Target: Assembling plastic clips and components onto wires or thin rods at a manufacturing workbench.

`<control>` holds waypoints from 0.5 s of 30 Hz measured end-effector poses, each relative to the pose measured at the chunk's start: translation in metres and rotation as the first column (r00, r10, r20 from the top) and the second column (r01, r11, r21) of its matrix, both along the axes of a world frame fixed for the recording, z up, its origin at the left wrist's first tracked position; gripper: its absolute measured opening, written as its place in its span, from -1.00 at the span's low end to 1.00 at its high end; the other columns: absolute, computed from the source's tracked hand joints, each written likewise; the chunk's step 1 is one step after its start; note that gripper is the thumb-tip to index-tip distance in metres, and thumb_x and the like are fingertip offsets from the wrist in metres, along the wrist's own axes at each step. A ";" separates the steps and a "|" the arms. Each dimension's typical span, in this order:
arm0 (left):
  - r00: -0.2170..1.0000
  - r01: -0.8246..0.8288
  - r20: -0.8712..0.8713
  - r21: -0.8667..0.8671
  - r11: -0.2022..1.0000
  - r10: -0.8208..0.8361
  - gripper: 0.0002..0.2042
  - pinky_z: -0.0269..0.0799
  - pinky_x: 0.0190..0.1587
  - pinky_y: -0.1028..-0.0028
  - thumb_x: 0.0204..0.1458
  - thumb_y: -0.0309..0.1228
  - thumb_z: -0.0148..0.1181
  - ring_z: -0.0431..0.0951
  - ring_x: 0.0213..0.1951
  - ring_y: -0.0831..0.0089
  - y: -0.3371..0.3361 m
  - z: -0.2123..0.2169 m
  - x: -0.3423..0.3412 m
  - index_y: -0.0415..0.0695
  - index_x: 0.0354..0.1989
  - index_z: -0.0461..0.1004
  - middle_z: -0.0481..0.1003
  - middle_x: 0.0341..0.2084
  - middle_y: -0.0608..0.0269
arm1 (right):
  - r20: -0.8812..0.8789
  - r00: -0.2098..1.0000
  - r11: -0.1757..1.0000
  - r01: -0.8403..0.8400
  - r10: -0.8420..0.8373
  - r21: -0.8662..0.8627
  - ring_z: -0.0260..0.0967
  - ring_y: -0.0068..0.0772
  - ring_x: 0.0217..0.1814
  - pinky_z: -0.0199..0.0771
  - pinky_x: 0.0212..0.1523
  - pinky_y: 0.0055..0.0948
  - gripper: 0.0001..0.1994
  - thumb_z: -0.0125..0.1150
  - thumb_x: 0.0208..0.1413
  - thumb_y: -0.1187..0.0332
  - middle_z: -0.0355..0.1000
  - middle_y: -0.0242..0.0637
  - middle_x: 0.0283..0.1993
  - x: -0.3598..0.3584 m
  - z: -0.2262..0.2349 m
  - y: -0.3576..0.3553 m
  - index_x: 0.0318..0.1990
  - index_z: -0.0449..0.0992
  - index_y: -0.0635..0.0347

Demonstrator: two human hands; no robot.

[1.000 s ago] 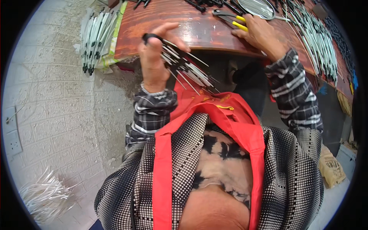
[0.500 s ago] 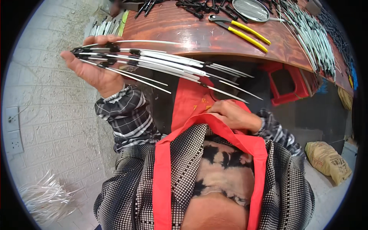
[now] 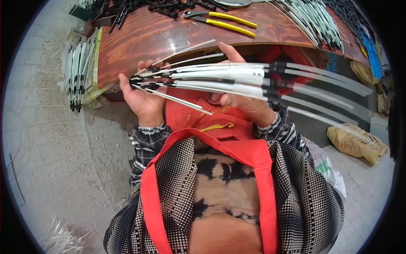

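A bundle of white umbrella ribs with black joints [image 3: 211, 75] stretches across in front of me, fanning out toward the right. Its gathered black end is held by my left hand [image 3: 148, 103], thumb on the near side and fingers partly hidden behind the ribs. Behind the middle of the bundle is my right hand [image 3: 249, 106], thumb and a finger spread apart on either side of it. The ribs hide most of its palm, so how firmly it touches them I cannot tell. The far right rib ends are blurred.
On the wooden table [image 3: 139, 46] lie yellow-handled pliers [image 3: 232, 24], black parts [image 3: 169, 7] and a pile of white ribs [image 3: 308, 21]. More ribs [image 3: 78, 76] hang at the table's left edge. A tan sack [image 3: 357, 142] sits on the floor at right.
My right hand has come up from the red apron to behind the ribs, now spread. My left hand has moved right and lower with the bundle. The view has shifted.
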State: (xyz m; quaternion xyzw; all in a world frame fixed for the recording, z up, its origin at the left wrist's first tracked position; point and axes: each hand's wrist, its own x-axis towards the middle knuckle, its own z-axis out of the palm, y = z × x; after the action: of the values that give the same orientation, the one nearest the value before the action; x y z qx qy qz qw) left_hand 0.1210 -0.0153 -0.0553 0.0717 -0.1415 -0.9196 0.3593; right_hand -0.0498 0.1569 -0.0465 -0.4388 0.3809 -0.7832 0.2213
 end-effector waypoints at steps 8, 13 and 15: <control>0.607 0.013 0.669 -0.548 0.837 0.428 -0.38 0.39 0.11 0.29 0.10 -0.20 0.22 0.46 0.04 0.26 0.029 -0.023 0.015 -0.25 0.27 0.22 0.48 -0.02 0.03 | 0.181 0.947 0.791 -0.322 0.266 0.520 0.49 -0.50 -0.54 0.44 -0.60 -0.60 -0.54 0.31 0.10 0.04 0.54 -0.28 -0.43 -0.052 0.021 0.001 -0.17 0.57 0.37; 0.697 0.305 0.619 -0.712 0.633 0.361 -0.32 0.41 0.06 0.41 -0.03 -0.46 0.29 0.48 -0.03 0.43 0.054 0.003 -0.004 -0.30 0.30 0.17 0.49 -0.05 0.12 | 0.070 0.929 0.586 -0.286 0.363 0.758 0.44 -0.55 -0.62 0.33 -0.70 -0.66 -0.58 0.23 0.16 0.05 0.51 -0.26 -0.52 -0.043 0.030 -0.032 -0.24 0.58 0.36; 0.668 0.356 0.635 -0.730 0.583 0.388 -0.34 0.45 0.01 0.41 -0.04 -0.51 0.27 0.51 -0.04 0.46 0.055 0.001 -0.010 -0.31 0.28 0.18 0.48 -0.02 0.13 | 0.048 0.907 0.505 -0.277 0.419 0.817 0.42 -0.57 -0.67 0.28 -0.74 -0.68 -0.58 0.23 0.16 0.04 0.51 -0.28 -0.56 -0.032 0.029 -0.041 -0.29 0.60 0.34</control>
State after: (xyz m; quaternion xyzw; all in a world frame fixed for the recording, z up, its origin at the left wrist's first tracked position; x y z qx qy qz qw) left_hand 0.1111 0.0394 -0.0546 0.2687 -0.6774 -0.6300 0.2685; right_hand -0.0815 0.1155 -0.0178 -0.4162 0.6143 -0.4247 0.5187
